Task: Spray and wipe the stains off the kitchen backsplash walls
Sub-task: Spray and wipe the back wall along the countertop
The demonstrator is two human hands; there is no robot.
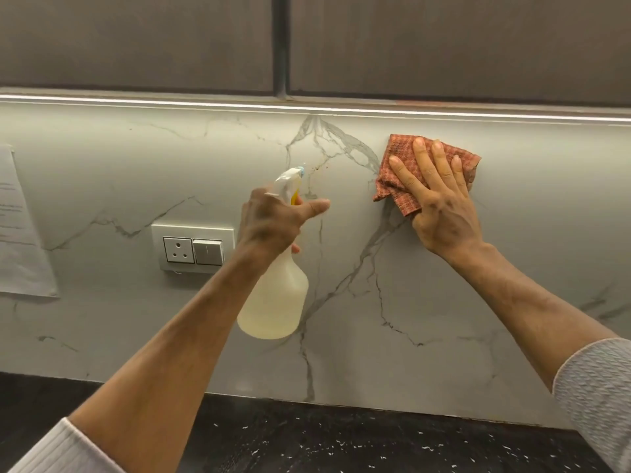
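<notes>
One bottle (pixel 275 298), gripped by the left hand (pixel 273 223), holds pale liquid; its neck is hidden. Right hand (pixel 440 203) presses a cloth (pixel 396 186) flat, fingers spread, on the backsplash (pixel 444 302).

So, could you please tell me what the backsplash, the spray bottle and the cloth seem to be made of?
Backsplash: looks like polished marble or a marble-look slab, pale with grey veins and a soft sheen. Spray bottle: translucent plastic, pale liquid showing through. Cloth: woven fabric, reddish, with a waffle-like texture.
</notes>
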